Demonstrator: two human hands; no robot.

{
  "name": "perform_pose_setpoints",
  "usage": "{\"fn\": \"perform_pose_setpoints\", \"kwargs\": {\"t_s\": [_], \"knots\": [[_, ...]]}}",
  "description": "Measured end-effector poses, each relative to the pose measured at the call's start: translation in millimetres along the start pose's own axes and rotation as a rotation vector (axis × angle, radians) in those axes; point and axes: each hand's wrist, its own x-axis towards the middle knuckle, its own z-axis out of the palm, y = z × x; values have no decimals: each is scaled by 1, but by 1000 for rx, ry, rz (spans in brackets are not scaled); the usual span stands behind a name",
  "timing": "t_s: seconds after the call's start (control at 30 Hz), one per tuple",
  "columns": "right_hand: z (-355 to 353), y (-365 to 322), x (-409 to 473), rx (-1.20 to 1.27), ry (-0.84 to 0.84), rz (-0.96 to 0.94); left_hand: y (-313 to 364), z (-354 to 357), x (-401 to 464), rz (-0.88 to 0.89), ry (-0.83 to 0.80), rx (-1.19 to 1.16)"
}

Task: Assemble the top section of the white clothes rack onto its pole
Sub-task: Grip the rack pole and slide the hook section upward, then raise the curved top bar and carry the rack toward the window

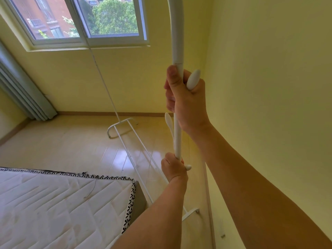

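The white top section (175, 33) of the clothes rack curves up out of view at the top of the frame. A seam shows on it just above my right hand (186, 99), which is wrapped around the tube, with a white peg (193, 79) sticking up beside the fingers. Below, the white pole (177, 139) runs straight down into my left hand (173, 168), which grips it near a second small peg (188, 167). Another peg (168, 119) shows to the left of the pole. The rack's base rails (136, 151) lie on the floor, and its far upright (102, 76) leans toward the window.
A bare quilted mattress (59, 203) fills the lower left. A yellow wall (269, 87) stands close on the right. A window (84, 18) and a grey radiator (23, 90) are at the back left, over light wooden flooring (71, 141).
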Motion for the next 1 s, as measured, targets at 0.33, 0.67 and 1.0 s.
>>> {"fn": "perform_pose_setpoints", "kwargs": {"t_s": [0.33,0.67,1.0], "knots": [[13,51,82,33,-61,33,29,25,91,-6,-22,61],[3,102,172,6,-76,37,62,72,167,-52,-26,103],[-34,138,243,38,-152,76,87,90,231,51,-597,267]]}}
